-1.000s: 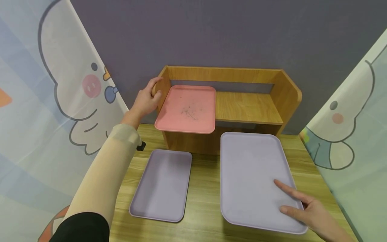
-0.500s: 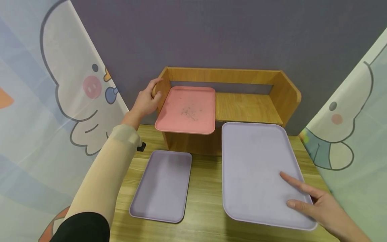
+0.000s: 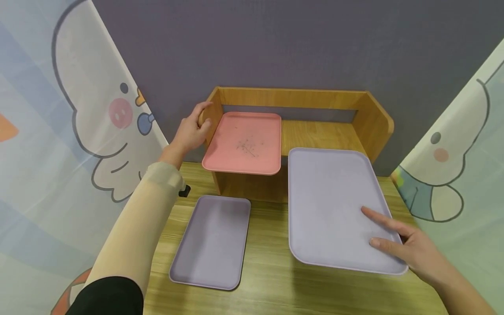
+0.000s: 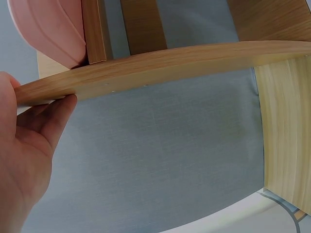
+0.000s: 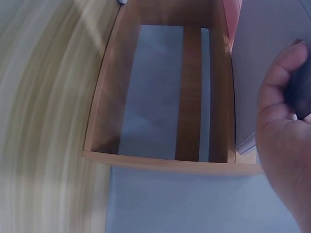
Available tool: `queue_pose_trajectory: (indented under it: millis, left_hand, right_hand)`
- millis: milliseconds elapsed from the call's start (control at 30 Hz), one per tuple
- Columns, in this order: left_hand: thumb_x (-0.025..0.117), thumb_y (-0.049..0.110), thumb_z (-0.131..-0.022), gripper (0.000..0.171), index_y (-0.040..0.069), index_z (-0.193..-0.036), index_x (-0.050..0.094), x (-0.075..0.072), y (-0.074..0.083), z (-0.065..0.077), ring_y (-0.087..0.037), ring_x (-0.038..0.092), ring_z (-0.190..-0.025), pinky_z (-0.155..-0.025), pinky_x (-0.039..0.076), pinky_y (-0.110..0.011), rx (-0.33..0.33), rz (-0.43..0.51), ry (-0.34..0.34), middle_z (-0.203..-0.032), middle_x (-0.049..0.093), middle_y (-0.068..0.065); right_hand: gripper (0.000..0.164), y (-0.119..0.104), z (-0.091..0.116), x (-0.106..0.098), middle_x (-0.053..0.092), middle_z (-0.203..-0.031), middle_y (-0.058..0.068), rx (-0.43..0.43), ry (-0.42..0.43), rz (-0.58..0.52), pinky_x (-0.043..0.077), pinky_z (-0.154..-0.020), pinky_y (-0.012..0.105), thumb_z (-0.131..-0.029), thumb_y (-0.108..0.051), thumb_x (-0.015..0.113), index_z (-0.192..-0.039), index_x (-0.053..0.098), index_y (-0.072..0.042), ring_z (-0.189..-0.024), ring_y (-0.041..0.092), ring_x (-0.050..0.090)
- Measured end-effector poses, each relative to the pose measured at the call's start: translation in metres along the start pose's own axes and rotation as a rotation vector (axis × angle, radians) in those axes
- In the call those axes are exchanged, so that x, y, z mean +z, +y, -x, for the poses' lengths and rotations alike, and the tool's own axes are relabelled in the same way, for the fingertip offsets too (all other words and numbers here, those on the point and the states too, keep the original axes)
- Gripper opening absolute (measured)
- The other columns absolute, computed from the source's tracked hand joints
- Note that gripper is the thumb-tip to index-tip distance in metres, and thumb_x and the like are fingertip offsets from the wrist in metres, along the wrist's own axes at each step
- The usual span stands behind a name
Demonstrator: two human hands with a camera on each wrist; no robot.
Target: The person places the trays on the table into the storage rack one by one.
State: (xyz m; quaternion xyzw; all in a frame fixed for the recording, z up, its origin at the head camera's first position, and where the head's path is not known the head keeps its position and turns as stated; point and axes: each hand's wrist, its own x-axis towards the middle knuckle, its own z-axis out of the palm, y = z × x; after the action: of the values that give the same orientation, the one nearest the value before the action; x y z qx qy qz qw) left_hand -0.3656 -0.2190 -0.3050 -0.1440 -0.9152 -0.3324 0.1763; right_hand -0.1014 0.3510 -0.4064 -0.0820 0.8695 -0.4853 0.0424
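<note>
My left hand (image 3: 189, 131) grips the left side panel of a wooden desktop shelf (image 3: 323, 133); the left wrist view shows fingers (image 4: 60, 119) against the panel's outer face. A pink tray (image 3: 248, 144) with a dark sprig print lies on the left half of the upper board. My right hand (image 3: 413, 245) holds a large lavender tray (image 3: 330, 201) by its right edge, thumb and forefinger on top, the other fingers hidden underneath. The held tray is raised above the table, its far end overlapping the upper board's right half in the head view.
A smaller lavender tray (image 3: 212, 240) lies on the wood-grain table (image 3: 267, 271) at the front left. A grey wall (image 3: 291, 43) stands behind the shelf, and cartoon-printed cloths (image 3: 441, 175) flank both sides.
My right hand has carried the large lavender tray forward and up, so its far end now covers the shelf's front edge. The left hand and other trays stay put.
</note>
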Motion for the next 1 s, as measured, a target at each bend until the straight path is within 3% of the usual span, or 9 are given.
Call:
queue_pose_trajectory:
  millis: [133, 333, 467, 700, 767, 1000]
  left_hand:
    - [0.049, 0.034, -0.111, 0.056, 0.039, -0.166, 0.042, 0.000, 0.001, 0.000, -0.023, 0.071, -0.064, -0.063, 0.056, -0.033, -0.001, 0.004, 0.009, -0.083, 0.073, -0.017]
    - [0.048, 0.035, -0.111, 0.056, 0.040, -0.166, 0.042, 0.000, 0.002, 0.000, -0.028, 0.070, -0.073, -0.064, 0.054, -0.033, -0.016, -0.008, 0.009, -0.086, 0.072, -0.017]
    - [0.049, 0.033, -0.111, 0.055, 0.040, -0.166, 0.042, 0.000, 0.002, 0.001, -0.029, 0.071, -0.075, -0.063, 0.054, -0.033, -0.016, 0.000, 0.011, -0.090, 0.073, -0.019]
    - [0.049, 0.034, -0.111, 0.056, 0.039, -0.166, 0.042, 0.001, -0.001, 0.001, -0.032, 0.072, -0.079, -0.063, 0.054, -0.032, -0.015, 0.003, 0.005, -0.100, 0.075, -0.023]
    - [0.049, 0.034, -0.111, 0.056, 0.039, -0.166, 0.041, 0.001, -0.002, 0.000, -0.033, 0.072, -0.081, -0.063, 0.054, -0.033, -0.012, 0.002, 0.005, -0.101, 0.075, -0.023]
    - [0.049, 0.033, -0.111, 0.056, 0.039, -0.166, 0.042, 0.001, 0.000, 0.000, -0.035, 0.073, -0.085, -0.064, 0.053, -0.033, -0.006, -0.004, 0.014, -0.103, 0.075, -0.024]
  right_hand:
    - [0.065, -0.009, -0.018, -0.007, 0.031, -0.173, 0.019, 0.044, -0.021, -0.048, 0.063, -0.077, 0.029, -0.107, -0.012, 0.070, -0.167, 0.049, -0.027, -0.107, 0.000, 0.068]
    - [0.063, -0.023, -0.048, -0.017, 0.012, -0.177, 0.036, 0.077, -0.058, -0.106, 0.063, -0.077, 0.028, -0.108, -0.018, 0.070, -0.166, 0.049, -0.031, -0.101, 0.003, 0.067]
    - [0.062, -0.026, -0.069, -0.022, 0.013, -0.175, 0.033, 0.081, -0.087, -0.177, 0.064, -0.074, 0.031, -0.110, -0.016, 0.067, -0.166, 0.048, -0.033, -0.090, 0.013, 0.073]
    - [0.061, -0.029, -0.106, -0.033, -0.002, -0.181, 0.028, 0.073, -0.129, -0.178, 0.060, -0.083, 0.025, -0.111, -0.020, 0.066, -0.169, 0.045, -0.025, -0.115, 0.002, 0.055]
    - [0.062, -0.031, -0.116, -0.036, -0.004, -0.181, 0.027, 0.100, -0.136, -0.188, 0.060, -0.084, 0.025, -0.112, -0.023, 0.065, -0.170, 0.044, -0.027, -0.111, 0.004, 0.060]
    - [0.065, -0.036, -0.145, -0.044, 0.022, -0.171, 0.014, 0.179, -0.118, -0.169, 0.062, -0.082, 0.027, -0.111, -0.031, 0.068, -0.170, 0.043, -0.030, -0.097, 0.005, 0.070]
